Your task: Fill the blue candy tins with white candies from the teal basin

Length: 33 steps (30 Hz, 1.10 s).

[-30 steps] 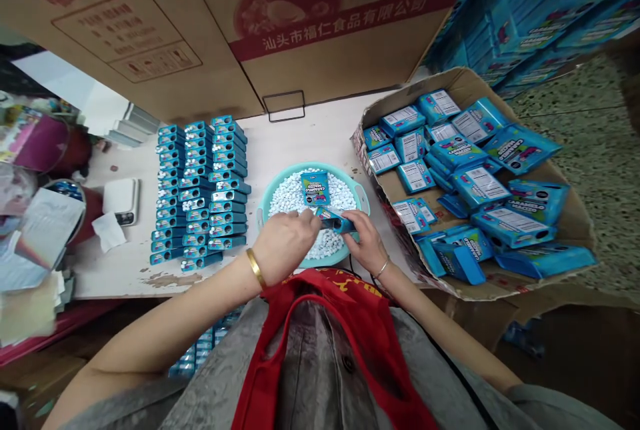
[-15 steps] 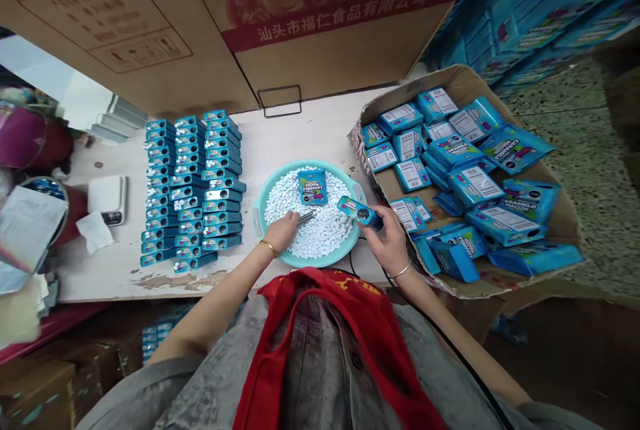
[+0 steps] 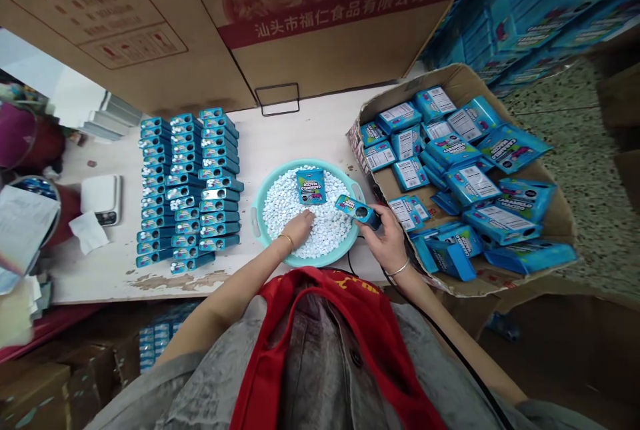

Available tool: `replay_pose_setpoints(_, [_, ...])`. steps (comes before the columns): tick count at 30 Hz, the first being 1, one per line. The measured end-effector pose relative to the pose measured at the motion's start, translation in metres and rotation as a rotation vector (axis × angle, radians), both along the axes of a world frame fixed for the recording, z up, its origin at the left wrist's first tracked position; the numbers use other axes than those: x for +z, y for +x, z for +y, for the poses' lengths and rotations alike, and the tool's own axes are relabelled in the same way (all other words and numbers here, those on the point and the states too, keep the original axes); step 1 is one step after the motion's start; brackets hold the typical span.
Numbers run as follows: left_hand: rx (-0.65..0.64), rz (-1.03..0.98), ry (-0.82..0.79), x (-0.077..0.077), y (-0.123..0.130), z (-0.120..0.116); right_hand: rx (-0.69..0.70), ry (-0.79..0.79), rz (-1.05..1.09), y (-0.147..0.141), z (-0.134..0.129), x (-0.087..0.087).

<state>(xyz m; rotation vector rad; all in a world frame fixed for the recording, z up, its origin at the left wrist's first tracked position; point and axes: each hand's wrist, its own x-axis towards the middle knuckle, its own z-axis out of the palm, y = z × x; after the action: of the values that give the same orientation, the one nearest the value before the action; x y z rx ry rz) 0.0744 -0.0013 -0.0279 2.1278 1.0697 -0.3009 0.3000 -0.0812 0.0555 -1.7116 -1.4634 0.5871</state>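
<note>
A turquoise basin (image 3: pixel 256 222) holds many small white candies (image 3: pixel 327 230), and a blue candy box (image 3: pixel 311 187) lies on top of them. My left hand (image 3: pixel 299 229) is closed, its fingertips down at the candies near the basin's middle; what it grips, if anything, is hidden. My right hand (image 3: pixel 387 237) holds another blue box (image 3: pixel 356 211) by its right end, over the basin's right rim, with a dark round hole facing up. Three rows of standing blue boxes (image 3: pixel 219 205) are left of the basin, some with white candies on top.
An open carton (image 3: pixel 361 150) full of blue boxes stands at the right. Large cartons (image 3: pixel 320 50) line the back, near a black wire frame (image 3: pixel 277 112). A white scale (image 3: pixel 101 198) and paper are at the left.
My left hand has moved right and slightly down into the candies; the grey metal tool seen at its fingers no longer shows. My right hand and its box have barely moved.
</note>
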Motion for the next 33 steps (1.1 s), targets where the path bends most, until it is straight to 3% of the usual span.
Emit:
replay_pose_setpoints(4, [-0.001, -0.102, -0.028, -0.004, 0.003, 0.002, -0.06, -0.019, 0.03, 0.001, -0.002, -0.003])
replay_pose_setpoints(8, [0.052, -0.28, -0.058, 0.015, -0.029, 0.003, -0.07, -0.021, 0.018, 0.003, -0.004, -0.003])
replay_pose_setpoints(12, [0.014, -0.42, -0.006, 0.059, -0.055, 0.009, -0.006, -0.021, -0.026, 0.0, -0.003, -0.001])
replay_pose_setpoints(16, [-0.083, -0.414, 0.066, 0.115, -0.056, 0.022, 0.117, -0.01, -0.059, -0.011, 0.0, -0.002])
replay_pose_setpoints(21, [-0.277, -0.12, 0.124, 0.174, -0.03, 0.032, 0.219, 0.023, -0.082, -0.025, 0.004, -0.005])
replay_pose_setpoints(26, [-0.315, 0.222, 0.218, 0.217, 0.007, 0.021, 0.23, 0.028, -0.076, -0.033, 0.002, -0.008])
replay_pose_setpoints(30, [-0.296, 0.235, 0.238, 0.23, 0.015, 0.013, 0.217, 0.018, -0.042, -0.034, 0.0, -0.012])
replay_pose_setpoints(33, [-0.2, 0.176, 0.255, 0.209, -0.007, 0.02, 0.18, -0.008, -0.009, -0.03, -0.001, -0.014])
